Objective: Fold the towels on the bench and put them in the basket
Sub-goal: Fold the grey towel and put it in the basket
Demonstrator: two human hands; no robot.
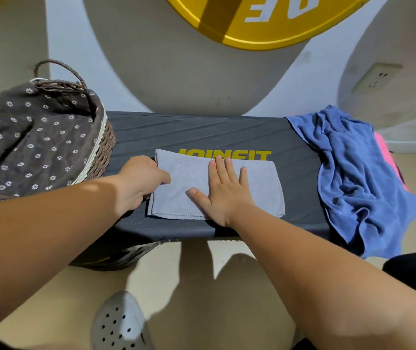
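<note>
A grey towel (260, 188), folded into a rectangle, lies in the middle of the dark bench (202, 132). My left hand (138, 183) grips the towel's left edge, thumb on top and fingers tucked under. My right hand (224, 190) lies flat on the towel with fingers spread, pressing it down. A crumpled blue towel (353, 178) hangs over the bench's right end, with a pink towel (385, 152) partly hidden behind it. At the bench's left end stands a wicker basket (103, 147) with a dark flowered lining (37, 140).
A wall with a yellow sign and a power socket (376, 78) rises close behind the bench. My grey perforated shoe (118, 322) is on the beige floor in front of the bench. A dark object sits at the lower right edge.
</note>
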